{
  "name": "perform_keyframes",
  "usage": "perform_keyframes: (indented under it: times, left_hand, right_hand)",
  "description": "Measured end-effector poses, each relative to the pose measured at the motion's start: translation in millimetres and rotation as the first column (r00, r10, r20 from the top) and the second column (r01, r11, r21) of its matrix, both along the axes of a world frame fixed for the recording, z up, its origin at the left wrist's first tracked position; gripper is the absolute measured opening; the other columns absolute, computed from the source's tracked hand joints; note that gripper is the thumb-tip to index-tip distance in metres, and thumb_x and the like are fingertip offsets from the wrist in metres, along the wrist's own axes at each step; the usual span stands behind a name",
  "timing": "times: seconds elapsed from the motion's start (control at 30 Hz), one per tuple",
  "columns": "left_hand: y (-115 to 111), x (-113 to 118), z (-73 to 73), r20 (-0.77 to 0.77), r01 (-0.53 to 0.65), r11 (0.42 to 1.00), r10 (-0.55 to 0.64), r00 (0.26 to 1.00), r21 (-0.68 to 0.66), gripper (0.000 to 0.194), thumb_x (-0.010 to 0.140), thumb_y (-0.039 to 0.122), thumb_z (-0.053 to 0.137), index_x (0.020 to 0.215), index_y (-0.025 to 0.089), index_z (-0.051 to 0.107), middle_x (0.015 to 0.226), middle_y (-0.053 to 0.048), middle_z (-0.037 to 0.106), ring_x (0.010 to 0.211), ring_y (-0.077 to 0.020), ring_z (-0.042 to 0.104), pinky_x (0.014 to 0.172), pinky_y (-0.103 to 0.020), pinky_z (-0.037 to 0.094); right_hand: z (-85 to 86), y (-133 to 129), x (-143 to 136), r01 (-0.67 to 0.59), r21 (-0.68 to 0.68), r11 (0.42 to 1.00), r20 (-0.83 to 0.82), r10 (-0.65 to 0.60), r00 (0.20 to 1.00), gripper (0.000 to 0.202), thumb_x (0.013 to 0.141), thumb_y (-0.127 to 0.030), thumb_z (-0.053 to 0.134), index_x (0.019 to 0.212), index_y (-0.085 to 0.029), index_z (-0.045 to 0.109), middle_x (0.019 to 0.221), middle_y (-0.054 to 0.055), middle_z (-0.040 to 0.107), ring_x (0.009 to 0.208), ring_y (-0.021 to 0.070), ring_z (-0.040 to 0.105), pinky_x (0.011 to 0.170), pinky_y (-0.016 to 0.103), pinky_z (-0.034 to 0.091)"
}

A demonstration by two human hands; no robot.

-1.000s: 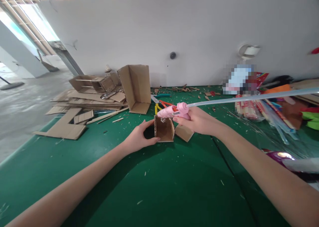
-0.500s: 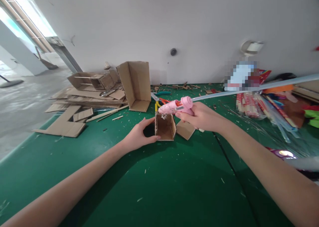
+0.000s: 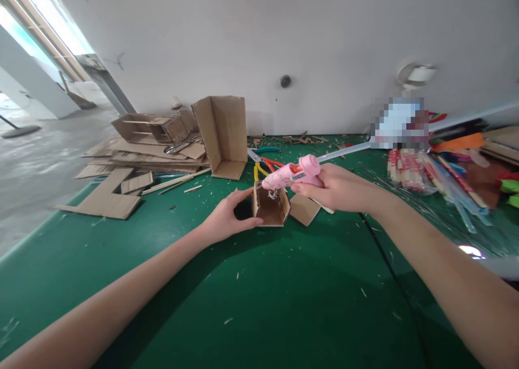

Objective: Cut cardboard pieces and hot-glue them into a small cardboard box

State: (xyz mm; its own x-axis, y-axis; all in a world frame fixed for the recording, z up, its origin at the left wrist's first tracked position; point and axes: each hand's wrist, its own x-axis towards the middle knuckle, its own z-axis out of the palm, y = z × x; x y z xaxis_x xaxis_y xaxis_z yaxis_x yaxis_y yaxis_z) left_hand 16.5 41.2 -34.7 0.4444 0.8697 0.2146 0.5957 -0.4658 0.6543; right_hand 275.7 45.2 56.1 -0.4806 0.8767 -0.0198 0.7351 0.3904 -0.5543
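A small open-topped cardboard box stands on the green table, its opening facing me. My left hand grips its left wall between thumb and fingers. In my right hand is a pink hot glue gun, with a long clear glue stick running out of its back toward the right. The gun's nozzle is at the upper left edge of the box, and whitish strands of glue hang under it. Just right of the box lies a flat cardboard square, partly under my right hand's shadow.
Behind the box are pliers and scissors with coloured handles. A taller folded cardboard piece stands to their left, beside stacked cardboard sheets. Bundled sticks lie at the right. Wood scraps line the wall.
The glue gun's nozzle stays at the box's upper left edge, with only a slight shift. My left hand keeps its grip on the box. The whole view has shifted slightly.
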Motion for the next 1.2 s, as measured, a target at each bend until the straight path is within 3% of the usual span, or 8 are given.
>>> perform_keyframes:
  times: [0.27, 0.5, 0.73, 0.97, 1.2]
  left_hand:
    - [1.4, -1.5, -3.8, 0.004, 0.003, 1.0, -0.003, 1.0, 0.015, 0.071, 0.073, 0.051, 0.067, 0.135, 0.023, 0.045, 0.133, -0.008, 0.056, 0.123, -0.029, 0.051, 0.107, -0.048, 0.036]
    - [0.6, -2.6, -3.2, 0.008, 0.007, 1.0, -0.007, 1.0, 0.01, 0.073, 0.072, 0.051, 0.068, 0.135, 0.021, 0.045, 0.134, -0.01, 0.055, 0.124, -0.0297, 0.049, 0.106, -0.048, 0.036]
    - [0.8, -1.3, -2.4, 0.022, 0.015, 1.0, -0.015, 1.0, -0.014, 0.071, 0.073, 0.05, 0.068, 0.135, 0.023, 0.045, 0.133, -0.009, 0.056, 0.12, -0.0286, 0.052, 0.103, -0.047, 0.04]
    - [1.2, -2.8, -4.4, 0.019, 0.017, 1.0, -0.017, 1.0, -0.004, 0.072, 0.073, 0.051, 0.068, 0.135, 0.022, 0.045, 0.132, -0.009, 0.056, 0.121, -0.0283, 0.051, 0.103, -0.046, 0.04]
    - [3.0, -4.4, -7.2, 0.027, 0.015, 1.0, -0.015, 1.0, -0.026, 0.072, 0.073, 0.051, 0.068, 0.136, 0.023, 0.044, 0.131, -0.01, 0.056, 0.119, -0.0279, 0.052, 0.102, -0.046, 0.04]
  right_hand:
    - [1.6, -0.7, -0.3, 0.018, -0.051, 0.999, -0.053, -0.021, 0.998, 0.043, 0.087, -0.055, 0.045, 0.064, -0.02, 0.05, 0.044, -0.005, 0.041, 0.041, 0.0108, 0.041, 0.046, 0.028, 0.029]
    - [5.0, -2.0, 2.3, -0.034, -0.086, 0.996, -0.021, 0.032, 0.999, 0.047, 0.086, -0.053, 0.049, 0.053, -0.021, 0.038, 0.044, -0.004, 0.041, 0.041, 0.0098, 0.04, 0.045, 0.028, 0.029]
    - [-2.2, 3.3, 4.9, 0.009, -0.073, 0.997, -0.076, -0.014, 0.997, 0.044, 0.083, -0.059, 0.049, 0.064, -0.02, 0.054, 0.042, -0.005, 0.042, 0.041, 0.0113, 0.041, 0.046, 0.028, 0.028]
    - [-2.5, 4.2, 8.2, -0.07, -0.064, 0.996, -0.045, 0.067, 0.997, 0.048, 0.086, -0.055, 0.048, 0.053, -0.02, 0.039, 0.045, -0.004, 0.04, 0.041, 0.0094, 0.038, 0.046, 0.027, 0.028]
    - [-1.5, 3.9, 8.5, -0.045, -0.095, 0.994, -0.062, 0.039, 0.997, 0.041, 0.086, -0.055, 0.049, 0.066, -0.02, 0.053, 0.046, -0.005, 0.041, 0.042, 0.0107, 0.042, 0.045, 0.027, 0.03]
